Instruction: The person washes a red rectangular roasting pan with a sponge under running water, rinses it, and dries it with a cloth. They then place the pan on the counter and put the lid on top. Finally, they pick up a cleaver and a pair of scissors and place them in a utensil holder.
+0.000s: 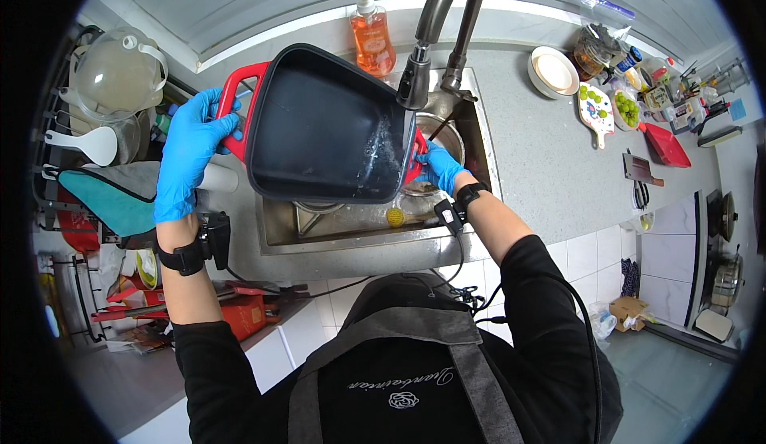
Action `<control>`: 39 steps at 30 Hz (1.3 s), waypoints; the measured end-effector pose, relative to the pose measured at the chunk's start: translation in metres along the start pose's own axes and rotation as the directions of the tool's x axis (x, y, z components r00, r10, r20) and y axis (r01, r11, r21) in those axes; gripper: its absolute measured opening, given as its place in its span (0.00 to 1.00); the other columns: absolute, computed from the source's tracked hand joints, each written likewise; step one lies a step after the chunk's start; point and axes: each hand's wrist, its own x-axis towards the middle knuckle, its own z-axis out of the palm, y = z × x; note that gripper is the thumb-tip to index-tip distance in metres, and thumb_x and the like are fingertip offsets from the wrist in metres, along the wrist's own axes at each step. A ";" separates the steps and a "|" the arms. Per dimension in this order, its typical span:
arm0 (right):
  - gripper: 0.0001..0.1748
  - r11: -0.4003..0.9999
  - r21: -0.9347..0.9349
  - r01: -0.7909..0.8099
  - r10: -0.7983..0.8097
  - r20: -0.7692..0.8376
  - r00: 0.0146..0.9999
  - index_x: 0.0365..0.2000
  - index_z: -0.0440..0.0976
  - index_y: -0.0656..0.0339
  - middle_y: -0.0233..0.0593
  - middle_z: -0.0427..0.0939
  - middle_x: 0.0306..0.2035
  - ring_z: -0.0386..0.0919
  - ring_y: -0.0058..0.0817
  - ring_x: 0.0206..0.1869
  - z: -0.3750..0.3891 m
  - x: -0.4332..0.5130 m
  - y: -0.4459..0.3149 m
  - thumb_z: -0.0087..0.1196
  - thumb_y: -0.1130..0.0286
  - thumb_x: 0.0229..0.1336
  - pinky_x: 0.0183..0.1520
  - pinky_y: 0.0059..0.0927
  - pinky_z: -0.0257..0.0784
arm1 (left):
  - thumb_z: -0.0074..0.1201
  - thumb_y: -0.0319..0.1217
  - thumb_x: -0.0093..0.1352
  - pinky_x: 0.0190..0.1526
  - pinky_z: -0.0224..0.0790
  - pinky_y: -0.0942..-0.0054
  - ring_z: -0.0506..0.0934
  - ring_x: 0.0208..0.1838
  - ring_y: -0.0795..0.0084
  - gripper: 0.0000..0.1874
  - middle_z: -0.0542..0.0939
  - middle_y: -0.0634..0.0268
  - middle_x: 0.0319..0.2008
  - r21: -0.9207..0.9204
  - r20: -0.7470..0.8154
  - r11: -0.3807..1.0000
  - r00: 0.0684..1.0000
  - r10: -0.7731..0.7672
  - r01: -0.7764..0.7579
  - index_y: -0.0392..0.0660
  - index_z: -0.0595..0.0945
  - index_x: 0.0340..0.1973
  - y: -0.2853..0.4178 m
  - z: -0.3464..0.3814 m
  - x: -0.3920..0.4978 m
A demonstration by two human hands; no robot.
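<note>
A dark rectangular pan with red handles (326, 127) is tilted above the steel sink, its inside turned towards me and whitish streaks near its right end. My left hand (197, 139), in a blue glove, grips the red handle at the left end. The blue-gloved right hand (440, 166) holds the smaller red handle at the other end. Above the pan's right edge hangs the faucet's spray head (413, 79); no water stream can be made out. Behind the right hand, a round metal vessel (449, 136) sits in the sink (488, 169), partly hidden. A yellow scrubber (395, 217) lies near the front of the basin.
An orange soap bottle (374, 40) stands behind the sink. To the right are stacked bowls (553, 73), grapes on a small board (596, 118), a cleaver (637, 169) and a red tray (667, 145). A rack with a white ladle (96, 145) is at left.
</note>
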 end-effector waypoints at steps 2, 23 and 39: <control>0.19 0.998 0.034 -0.051 0.049 0.044 0.998 0.50 0.68 0.56 0.35 0.78 0.37 0.77 0.29 0.36 -0.002 -0.014 -0.009 0.47 0.79 0.57 0.36 0.37 0.77 | 0.54 0.23 0.63 0.24 0.68 0.82 0.78 0.26 0.79 0.15 0.81 0.63 0.29 0.046 0.002 0.998 0.999 -0.046 0.046 0.35 0.76 0.47 -0.006 -0.005 0.006; 0.11 0.991 -0.007 -0.137 0.135 -0.135 0.982 0.39 0.72 0.73 0.42 0.79 0.32 0.79 0.27 0.33 -0.086 -0.172 -0.127 0.44 0.76 0.61 0.43 0.25 0.78 | 0.50 0.22 0.59 0.35 0.81 0.70 0.81 0.34 0.68 0.21 0.80 0.55 0.37 -0.196 0.509 0.811 0.764 -0.397 0.552 0.31 0.75 0.50 -0.169 0.092 0.053; 0.13 0.951 -0.140 0.276 -0.308 -0.330 0.892 0.41 0.72 0.74 0.46 0.79 0.34 0.80 0.29 0.34 -0.002 -0.286 -0.214 0.50 0.74 0.60 0.41 0.29 0.80 | 0.46 0.22 0.64 0.46 0.75 0.64 0.79 0.43 0.68 0.24 0.78 0.59 0.45 -0.366 0.787 0.622 0.587 -0.190 0.692 0.40 0.72 0.57 -0.198 0.218 0.036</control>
